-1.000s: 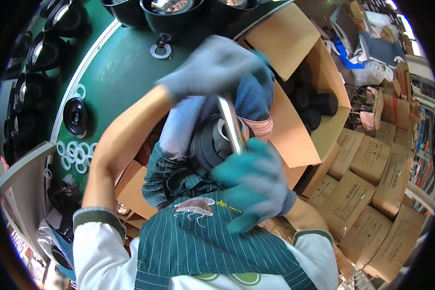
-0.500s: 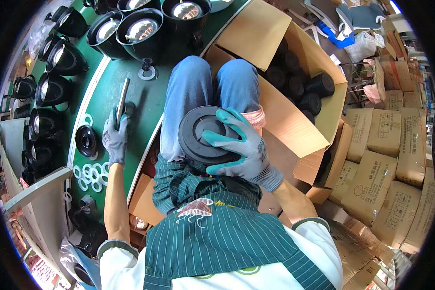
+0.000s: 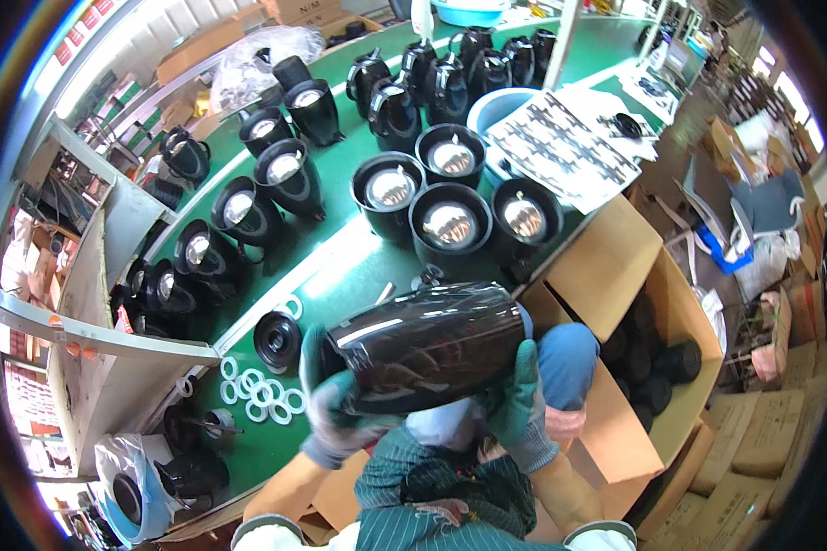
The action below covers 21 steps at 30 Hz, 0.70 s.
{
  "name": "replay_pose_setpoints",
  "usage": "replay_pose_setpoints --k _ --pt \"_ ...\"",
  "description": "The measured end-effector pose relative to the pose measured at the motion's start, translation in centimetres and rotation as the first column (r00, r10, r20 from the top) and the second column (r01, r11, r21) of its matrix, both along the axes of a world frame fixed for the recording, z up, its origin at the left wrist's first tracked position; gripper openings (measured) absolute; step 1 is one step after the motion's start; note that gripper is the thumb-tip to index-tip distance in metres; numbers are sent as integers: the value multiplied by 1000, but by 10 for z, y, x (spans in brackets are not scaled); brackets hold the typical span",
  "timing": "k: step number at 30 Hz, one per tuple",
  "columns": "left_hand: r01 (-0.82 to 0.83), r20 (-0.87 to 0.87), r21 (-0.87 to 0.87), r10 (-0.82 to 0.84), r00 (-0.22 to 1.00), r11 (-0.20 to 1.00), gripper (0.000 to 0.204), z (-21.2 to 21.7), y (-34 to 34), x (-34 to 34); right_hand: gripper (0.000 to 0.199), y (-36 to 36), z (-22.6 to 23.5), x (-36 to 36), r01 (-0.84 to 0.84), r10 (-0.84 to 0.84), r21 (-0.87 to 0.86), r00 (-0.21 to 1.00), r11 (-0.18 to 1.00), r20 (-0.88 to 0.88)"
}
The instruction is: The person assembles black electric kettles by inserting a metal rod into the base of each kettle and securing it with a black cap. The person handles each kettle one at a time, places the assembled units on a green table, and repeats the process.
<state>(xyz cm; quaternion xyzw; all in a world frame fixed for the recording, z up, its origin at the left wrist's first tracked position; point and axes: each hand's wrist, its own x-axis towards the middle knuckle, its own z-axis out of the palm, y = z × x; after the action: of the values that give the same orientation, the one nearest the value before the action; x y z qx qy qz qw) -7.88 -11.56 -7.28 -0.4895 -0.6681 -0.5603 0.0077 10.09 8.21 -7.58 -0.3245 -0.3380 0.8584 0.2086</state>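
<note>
Head view, looking down over my lap. My two gloved hands hold a glossy black lamp housing [image 3: 427,347] lying on its side above my knees, just in front of the green worktable [image 3: 340,266]. My left hand [image 3: 335,418] has its fingers wrapped around the housing's narrower end; my right hand [image 3: 515,399] clasps the lower edge of the wider end, fingers curled against the shell. Beyond the housing, on the worktable, stand upright black housings with reflectors [image 3: 450,225]. To the housing's left lie white rings [image 3: 257,395] and a black round cap [image 3: 277,340]. To its right an open cardboard box [image 3: 616,303] holds more black parts.
</note>
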Motion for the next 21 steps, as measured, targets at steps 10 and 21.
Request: replay_pose_setpoints --k 10,21 --pt "-583 -625 206 564 539 786 69 115 99 -200 82 32 -15 -17 -512 501 46 813 858 -297" --pt "-122 -600 -579 -320 734 806 67 80 257 -400 51 59 -58 28 -310 306 52 949 949 75"
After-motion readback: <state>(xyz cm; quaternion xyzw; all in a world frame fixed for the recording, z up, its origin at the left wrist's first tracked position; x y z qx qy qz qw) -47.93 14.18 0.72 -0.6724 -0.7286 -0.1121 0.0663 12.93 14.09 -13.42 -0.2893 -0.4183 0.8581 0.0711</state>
